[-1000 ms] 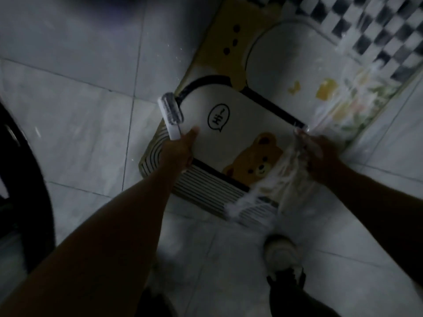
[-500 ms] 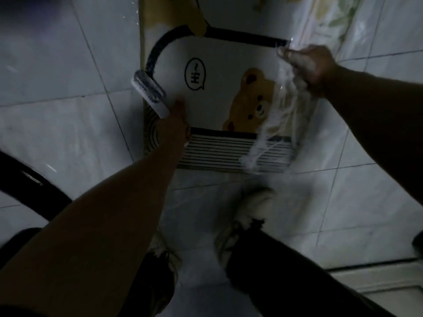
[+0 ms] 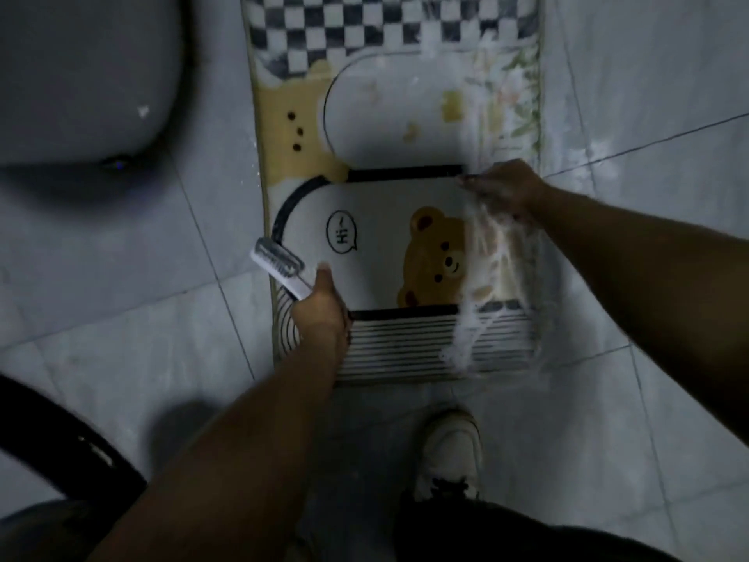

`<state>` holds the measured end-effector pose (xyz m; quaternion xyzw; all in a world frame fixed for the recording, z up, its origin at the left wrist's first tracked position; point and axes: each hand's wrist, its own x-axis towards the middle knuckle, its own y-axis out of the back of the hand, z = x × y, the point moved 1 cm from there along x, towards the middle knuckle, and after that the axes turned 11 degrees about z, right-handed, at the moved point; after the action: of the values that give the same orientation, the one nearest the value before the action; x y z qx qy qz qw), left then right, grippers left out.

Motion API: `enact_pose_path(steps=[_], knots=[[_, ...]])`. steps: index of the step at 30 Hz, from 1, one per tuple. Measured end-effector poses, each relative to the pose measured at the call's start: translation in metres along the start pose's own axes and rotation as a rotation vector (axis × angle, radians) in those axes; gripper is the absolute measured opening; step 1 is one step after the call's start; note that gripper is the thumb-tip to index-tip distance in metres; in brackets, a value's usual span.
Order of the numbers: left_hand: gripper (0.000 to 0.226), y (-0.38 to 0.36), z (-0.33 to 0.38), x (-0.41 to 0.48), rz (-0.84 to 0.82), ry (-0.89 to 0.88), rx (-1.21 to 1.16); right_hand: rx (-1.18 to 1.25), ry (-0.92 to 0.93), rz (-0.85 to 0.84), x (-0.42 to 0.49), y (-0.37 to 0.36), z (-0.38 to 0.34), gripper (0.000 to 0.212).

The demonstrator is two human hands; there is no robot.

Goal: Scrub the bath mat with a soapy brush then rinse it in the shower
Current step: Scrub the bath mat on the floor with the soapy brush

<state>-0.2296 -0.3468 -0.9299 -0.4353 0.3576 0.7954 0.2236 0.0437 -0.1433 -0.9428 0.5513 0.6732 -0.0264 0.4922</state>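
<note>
A: Position of the bath mat (image 3: 381, 212)?

B: Flat on the tiled floor (image 3: 121, 318), bear print up, overlapping a striped mat (image 3: 405, 342) and a checkered mat (image 3: 364, 30).

A: Hands?

B: Left hand (image 3: 320, 314) has its fingers wrapped round the handle of the brush (image 3: 279, 263). The bristle head is at the mat's left edge; contact not confirmed. Right hand (image 3: 502, 188) is at the mat's upper right corner; finger position cannot be told through the blur.

A: Progress?

B: A whitish streak (image 3: 474, 318) runs from the right hand down the mat's right side. Suds or water, unclear. Judgement: scrubbing is partly done at best, as the centre and left look dry and clean of foam. The rinse in the shower remains.
</note>
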Motion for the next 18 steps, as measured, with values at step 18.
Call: enact_pose_path(steps=[18], knots=[[0.055, 0.005, -0.004, -0.015, -0.133, -0.244, -0.016, 0.702, -0.270, 0.126, -0.154, -0.060, 0.135, 0.033]])
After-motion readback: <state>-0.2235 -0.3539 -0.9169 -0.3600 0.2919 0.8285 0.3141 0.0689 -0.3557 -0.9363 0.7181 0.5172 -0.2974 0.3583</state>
